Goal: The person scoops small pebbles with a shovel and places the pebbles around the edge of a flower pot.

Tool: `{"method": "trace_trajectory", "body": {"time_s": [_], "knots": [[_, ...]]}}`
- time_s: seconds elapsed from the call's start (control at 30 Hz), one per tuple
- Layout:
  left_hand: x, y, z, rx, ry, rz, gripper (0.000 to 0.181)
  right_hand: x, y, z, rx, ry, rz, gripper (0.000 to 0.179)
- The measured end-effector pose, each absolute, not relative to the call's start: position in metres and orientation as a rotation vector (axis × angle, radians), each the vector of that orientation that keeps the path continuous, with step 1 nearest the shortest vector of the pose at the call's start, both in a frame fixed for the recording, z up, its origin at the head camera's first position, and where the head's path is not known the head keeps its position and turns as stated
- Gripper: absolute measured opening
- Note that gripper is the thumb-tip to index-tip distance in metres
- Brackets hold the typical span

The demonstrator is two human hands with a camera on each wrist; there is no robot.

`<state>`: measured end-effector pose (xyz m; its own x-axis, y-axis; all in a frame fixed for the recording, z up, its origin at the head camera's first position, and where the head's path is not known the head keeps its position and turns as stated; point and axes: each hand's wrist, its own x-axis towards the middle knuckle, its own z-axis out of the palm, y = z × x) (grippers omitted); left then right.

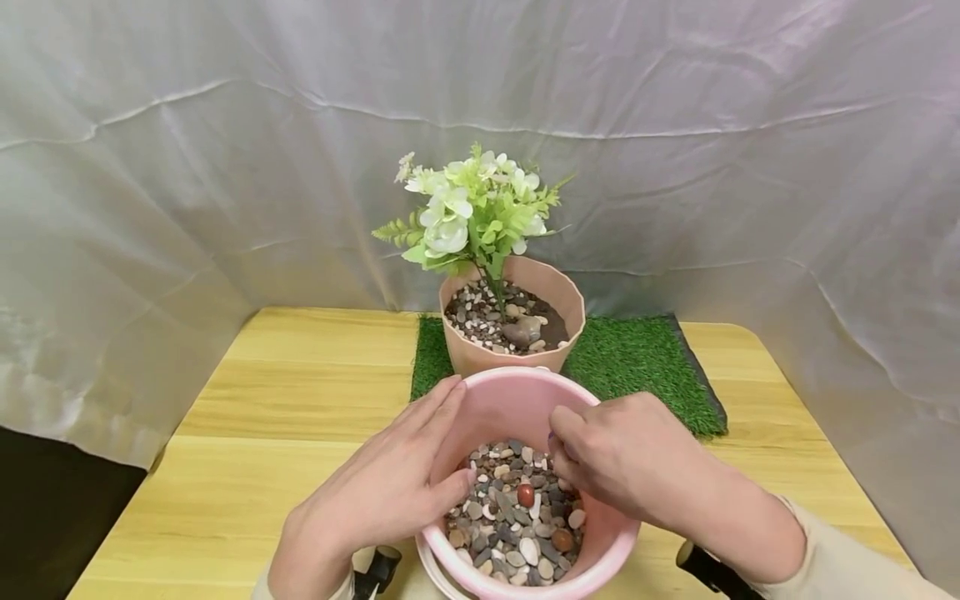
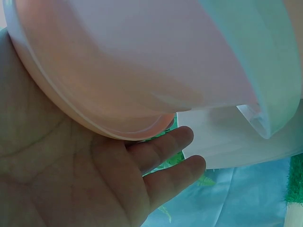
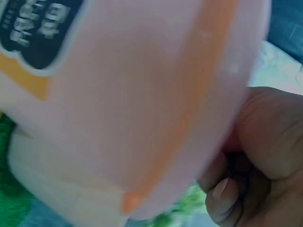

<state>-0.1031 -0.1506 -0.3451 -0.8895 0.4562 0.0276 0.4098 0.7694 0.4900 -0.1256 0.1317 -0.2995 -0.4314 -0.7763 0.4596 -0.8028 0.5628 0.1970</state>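
A pink bucket (image 1: 525, 387) stands at the table's near side, with mixed pebbles (image 1: 517, 525) in its bottom. My left hand (image 1: 390, 479) rests on its left rim, fingers straight along the outside and thumb reaching over the inside. From the left wrist, the rim lies against the palm, and two fingers (image 2: 165, 149) stick out past it. My right hand (image 1: 622, 450) is inside the right rim, above the pebbles, with curled fingers; I cannot tell what it holds. In the right wrist view its curled fingers (image 3: 222, 198) are behind the bucket's rim.
Behind the bucket, a peach flowerpot (image 1: 510, 360) holds white artificial flowers (image 1: 480, 208), dark soil and stones. It stands on an artificial grass mat (image 1: 637, 358) on the wooden table (image 1: 300, 400). A silvery curtain (image 1: 675, 167) hangs behind the table.
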Motion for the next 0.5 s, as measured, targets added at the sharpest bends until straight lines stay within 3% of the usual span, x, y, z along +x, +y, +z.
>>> {"method": "trace_trajectory", "body": {"time_s": [0.23,0.5], "knots": [[-0.103,-0.149,-0.345,0.693,2.85,0.765,0.09,-0.133,0.145,-0.307,1.122,-2.498,0.242,0.033],[-0.104,-0.149,-0.344,0.704,2.861,0.749,0.091,-0.134,0.148,-0.308,0.909,-2.663,0.396,0.025]]}}
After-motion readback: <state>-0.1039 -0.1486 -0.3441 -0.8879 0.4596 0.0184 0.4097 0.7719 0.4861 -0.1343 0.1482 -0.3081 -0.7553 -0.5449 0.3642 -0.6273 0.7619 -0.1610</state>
